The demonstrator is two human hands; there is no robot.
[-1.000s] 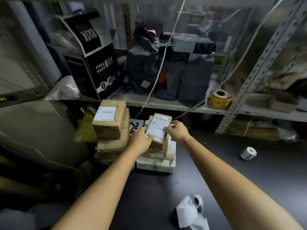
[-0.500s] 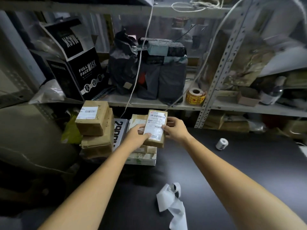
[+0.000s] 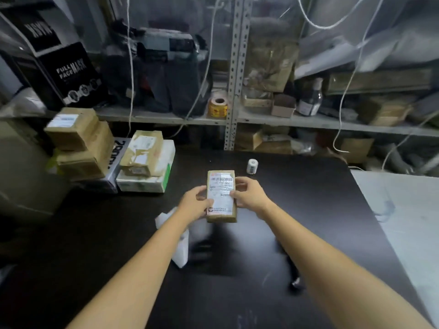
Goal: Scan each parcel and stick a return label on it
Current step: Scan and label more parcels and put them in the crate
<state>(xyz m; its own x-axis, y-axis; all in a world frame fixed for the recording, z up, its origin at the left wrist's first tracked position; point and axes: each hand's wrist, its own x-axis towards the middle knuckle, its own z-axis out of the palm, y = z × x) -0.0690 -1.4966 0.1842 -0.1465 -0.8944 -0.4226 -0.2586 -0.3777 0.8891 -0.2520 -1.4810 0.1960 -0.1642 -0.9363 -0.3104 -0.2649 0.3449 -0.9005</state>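
Note:
A small brown parcel [image 3: 221, 197] with a white shipping label on top is held above the middle of the black table [image 3: 308, 210]. My left hand [image 3: 194, 205] grips its left edge and my right hand [image 3: 249, 197] grips its right edge. More brown parcels [image 3: 78, 143] are stacked at the table's back left, beside a taped parcel [image 3: 142, 153] lying on a white box [image 3: 145, 182]. A strip of white label backing [image 3: 180, 248] lies under my left forearm, partly hidden. A dark object [image 3: 295, 281], blurred, lies under my right forearm.
A small white roll [image 3: 252, 166] stands on the table behind the parcel. A metal shelf [image 3: 308, 121] runs along the back, holding a yellow tape roll [image 3: 218, 108], a black mask box [image 3: 59, 67], dark bags and a bottle [image 3: 310, 99]. White cables hang down. A pale surface [image 3: 408, 222] adjoins on the right.
Both hands lifted the small parcel off the stack at the back left and carried it right and toward me over the middle of the table. The camera turned right.

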